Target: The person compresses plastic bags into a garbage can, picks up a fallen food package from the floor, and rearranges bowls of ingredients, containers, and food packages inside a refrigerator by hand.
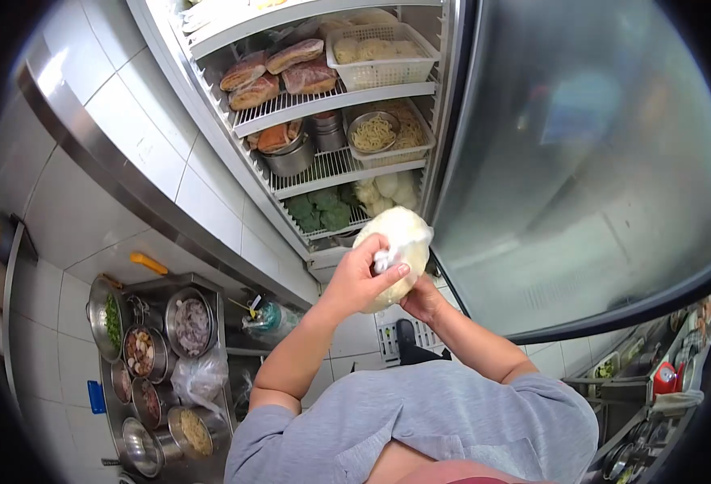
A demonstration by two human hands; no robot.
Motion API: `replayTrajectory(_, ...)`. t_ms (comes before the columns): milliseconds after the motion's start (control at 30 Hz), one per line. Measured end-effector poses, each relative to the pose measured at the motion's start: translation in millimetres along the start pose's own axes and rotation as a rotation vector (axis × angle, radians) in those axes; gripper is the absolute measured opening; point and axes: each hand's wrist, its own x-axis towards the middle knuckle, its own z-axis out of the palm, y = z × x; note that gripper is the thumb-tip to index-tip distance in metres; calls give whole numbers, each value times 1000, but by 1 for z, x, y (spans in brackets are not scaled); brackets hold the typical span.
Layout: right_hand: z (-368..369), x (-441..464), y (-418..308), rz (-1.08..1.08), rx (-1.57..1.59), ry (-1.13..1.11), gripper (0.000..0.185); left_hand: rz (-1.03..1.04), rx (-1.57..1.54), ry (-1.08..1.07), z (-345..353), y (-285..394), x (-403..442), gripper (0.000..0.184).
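A pale, round head of cauliflower (410,230), with something white like its stem or a wrap at the middle, is held up between both hands before the open fridge. My left hand (361,278) grips it from the left, thumb and fingers closing around the white part. From below and to the right, my right hand (424,300) supports it, its fingers partly hidden behind the head. Just beyond, on the bottom fridge shelf, lie broccoli (320,210) and more whitish round vegetables (388,192).
The fridge's glass door (581,177) stands open at right. Upper shelves hold packed meat (307,74), a white basket (384,74), a metal pot (289,160) and a bowl of noodle-like strips (374,132). At left, a counter carries bowls (190,323) of ingredients and a plastic bag (200,377).
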Motion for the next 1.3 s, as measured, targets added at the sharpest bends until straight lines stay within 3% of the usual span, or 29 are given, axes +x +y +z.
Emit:
replayTrajectory(67,17,22,-19,22,24,-50,82,136,-288,27,-13,7,25,34)
replayTrajectory(100,30,33,-32,7,9,-91,83,134,-241,13,-25,7,34,45)
replayTrajectory(133,36,46,-48,-4,-7,-131,84,171,-374,54,-31,13,42,46)
replayTrajectory(200,43,74,-84,-20,-60,-153,84,334,-319,230,-44,19,54,47)
replayTrajectory(400,88,171,-207,-228,24,-119,72,372,-360,354,-77,6,111,41)
replayTrajectory(467,99,200,-250,-272,-1,7,62,396,-366,378,-87,-11,121,38)
replayTrajectory(600,124,250,-303,-458,-154,223,51,328,-425,397,-110,-40,118,33)
replayTrajectory(833,138,326,-332,-545,-133,274,45,105,-502,470,-163,-88,105,25)
replayTrajectory(1000,166,376,-347,-571,-117,393,39,170,-482,488,-193,-113,108,24)
replayTrajectory(1067,151,418,-364,-589,-89,368,39,141,-490,481,-200,-119,107,24)
replayTrajectory(1133,149,448,-377,-602,-256,395,44,143,-488,476,-203,-128,105,24)
replayTrajectory(1300,164,514,-401,-614,-128,316,40,67,-454,471,-212,-151,102,23)
